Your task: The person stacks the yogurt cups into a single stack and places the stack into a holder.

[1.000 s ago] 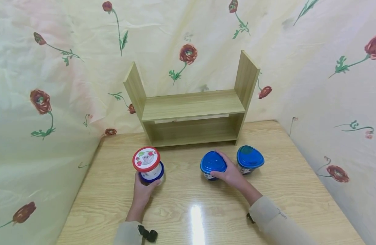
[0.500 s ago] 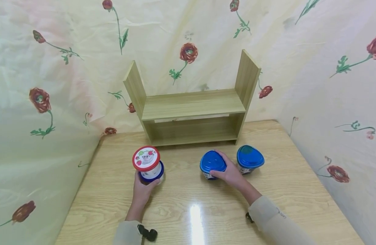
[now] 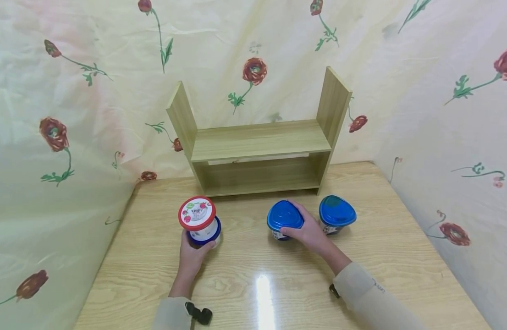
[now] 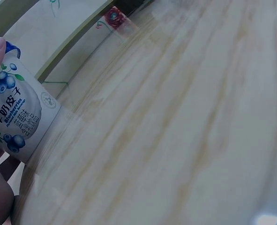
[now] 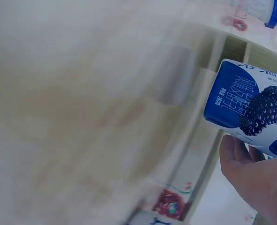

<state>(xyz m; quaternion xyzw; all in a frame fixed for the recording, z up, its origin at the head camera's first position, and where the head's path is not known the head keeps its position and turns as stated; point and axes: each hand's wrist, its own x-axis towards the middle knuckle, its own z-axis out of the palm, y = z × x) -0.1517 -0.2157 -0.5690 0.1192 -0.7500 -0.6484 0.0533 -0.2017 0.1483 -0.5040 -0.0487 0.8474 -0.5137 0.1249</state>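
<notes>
On the left, my left hand [image 3: 191, 256] grips the blue-lidded tub [image 3: 212, 238], its thumb and fingers around the side. A red-lidded tub [image 3: 197, 215] sits stacked on top, a little off to the left. Blueberries and lettering show on the white wall of the lower tub [image 4: 18, 110] in the left wrist view. My right hand [image 3: 309, 231] grips a rounded-triangular tub [image 3: 284, 215] with a blue lid, thumb at the near side and fingers behind. Its wall carries a blackberry picture in the right wrist view. A matching blue-lidded tub [image 3: 337, 211] stands just to its right.
A wooden two-tier shelf [image 3: 261, 142] with tall side panels stands at the back of the wooden table [image 3: 228, 284]. Flower-printed cloth [image 3: 113, 91] covers the walls behind and at both sides.
My right hand and the blue-lidded tub in it have shifted slightly left and away from me. The left hand, its stacked tubs and the other blue-lidded tub stay put.
</notes>
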